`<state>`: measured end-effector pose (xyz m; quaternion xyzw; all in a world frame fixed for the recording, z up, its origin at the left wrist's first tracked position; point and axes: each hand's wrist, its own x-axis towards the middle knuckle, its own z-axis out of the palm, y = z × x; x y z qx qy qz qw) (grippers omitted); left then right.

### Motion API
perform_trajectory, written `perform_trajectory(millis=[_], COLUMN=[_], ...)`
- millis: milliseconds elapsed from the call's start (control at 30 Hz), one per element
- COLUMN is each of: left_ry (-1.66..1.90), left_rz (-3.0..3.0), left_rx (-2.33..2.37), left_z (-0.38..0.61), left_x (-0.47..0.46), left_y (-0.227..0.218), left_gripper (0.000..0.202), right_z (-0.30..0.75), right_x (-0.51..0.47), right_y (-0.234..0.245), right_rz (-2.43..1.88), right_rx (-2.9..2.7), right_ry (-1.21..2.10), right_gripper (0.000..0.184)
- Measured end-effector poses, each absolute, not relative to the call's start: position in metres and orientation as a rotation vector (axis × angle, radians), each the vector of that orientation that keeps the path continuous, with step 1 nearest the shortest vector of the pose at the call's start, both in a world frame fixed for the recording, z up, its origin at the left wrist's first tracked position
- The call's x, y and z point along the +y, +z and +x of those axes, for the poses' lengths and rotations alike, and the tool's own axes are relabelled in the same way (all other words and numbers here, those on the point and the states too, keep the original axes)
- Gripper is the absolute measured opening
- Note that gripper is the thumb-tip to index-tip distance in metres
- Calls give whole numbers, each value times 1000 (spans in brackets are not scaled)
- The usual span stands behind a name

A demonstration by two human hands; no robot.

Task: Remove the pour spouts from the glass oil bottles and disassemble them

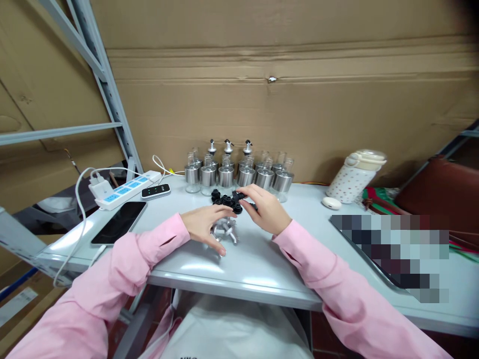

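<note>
My left hand point(202, 227) is spread over a small heap of silver pour spouts point(229, 230) on the table, thumb and fingers apart. My right hand point(267, 208) pinches a small black stopper point(237, 196) between thumb and fingertips, just above a pile of black stoppers point(226, 200). Behind both hands stand several glass bottles with brushed metal sleeves point(226, 176) in rows. Three bottles at the back carry silver and black pour spouts point(228, 145); the front ones have bare necks. My left palm hides part of the silver heap.
On the left lie a black phone point(119, 223), a small device with lights point(156, 191) and a white power strip point(129, 189) with cables. To the right are a dotted flask point(352, 177), a white round case point(331, 203) and a dark tablet-like slab point(368, 254), partly blurred. Cardboard point(284, 109) walls the back.
</note>
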<state>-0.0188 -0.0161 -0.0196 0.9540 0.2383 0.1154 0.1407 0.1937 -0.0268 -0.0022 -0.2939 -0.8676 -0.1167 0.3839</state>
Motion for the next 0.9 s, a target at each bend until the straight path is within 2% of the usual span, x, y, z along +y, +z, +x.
perform_trajectory(millis=[167,367,700,900], left_ry=[361,463,471,494], left_rz=[2881,2965,3009,3027], left_rx=[706,698,778,733], left_z=[-13,-1,9,8], left_x=[-16,-19,-29,-30], left_y=[-25,-31,-32,-32], left_gripper=[91,69,51,64], right_z=[194,194,194,195], right_x=[-27,-28,-27,-25], right_y=[-1,-1,-2,-4], right_rz=[-759,-771,-792,-788], right_rx=[-2205,-2200,-2222,-2222], right_ry=[-287,-263,-284,-292], right_gripper=[19,19,17,17])
